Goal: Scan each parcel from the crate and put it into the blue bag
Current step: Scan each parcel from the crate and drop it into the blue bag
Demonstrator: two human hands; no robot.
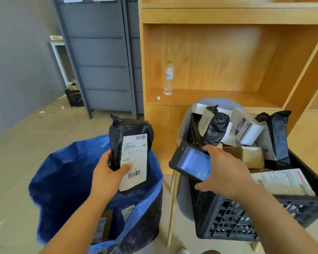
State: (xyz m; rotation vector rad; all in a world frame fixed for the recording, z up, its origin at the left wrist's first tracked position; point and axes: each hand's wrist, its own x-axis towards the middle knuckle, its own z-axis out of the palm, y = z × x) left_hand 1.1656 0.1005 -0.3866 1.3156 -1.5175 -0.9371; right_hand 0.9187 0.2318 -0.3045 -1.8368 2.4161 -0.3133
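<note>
My left hand [108,173] grips a black plastic parcel [130,132] with a white barcode label, held upright over the open blue bag [62,173]. My thumb lies across the label. My right hand [226,171] holds a black handheld scanner [191,162] with a lit blue screen, just right of the parcel and pointed toward it. The black plastic crate [228,220] sits on a grey chair at the right. It holds several parcels: black bags, white boxes, a brown carton and a flat white labelled parcel [283,182]. A few labelled parcels lie inside the blue bag.
A wooden shelf unit [209,57] stands behind the crate with a water bottle [169,77] on it. A grey metal rack [103,61] is at the back left, with a second black crate [73,97] on the floor beside it. The floor is tiled.
</note>
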